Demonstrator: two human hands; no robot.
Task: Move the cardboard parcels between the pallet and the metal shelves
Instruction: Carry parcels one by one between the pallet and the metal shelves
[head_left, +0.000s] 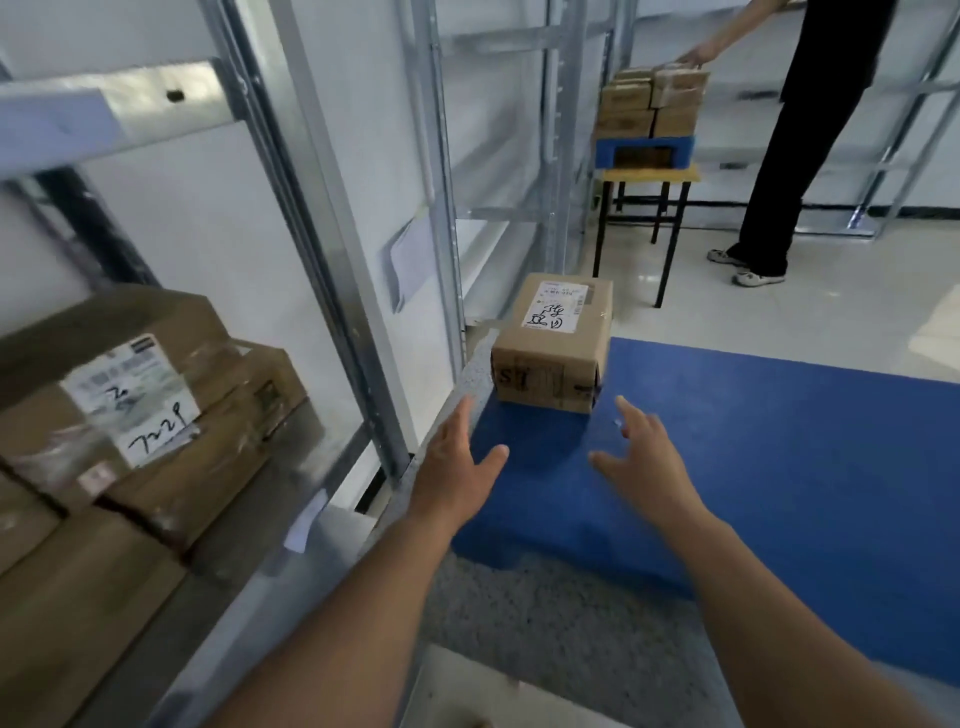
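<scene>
We held our left hand (457, 467) and right hand (641, 457) spread, empty, near the parcel (553, 345) on the blue pallet (779, 457). Its white label (555, 305) bore handwriting (unreadable to us) — the side print read "ST".

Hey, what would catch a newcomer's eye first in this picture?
A lone cardboard parcel sits on the near-left corner of the blue pallet, with the left hand and right hand open, reaching toward it. More parcels fill the metal shelf at left.

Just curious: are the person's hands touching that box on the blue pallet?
Apart. The head view shows blue pallet between left hand, right hand and the box.
</scene>
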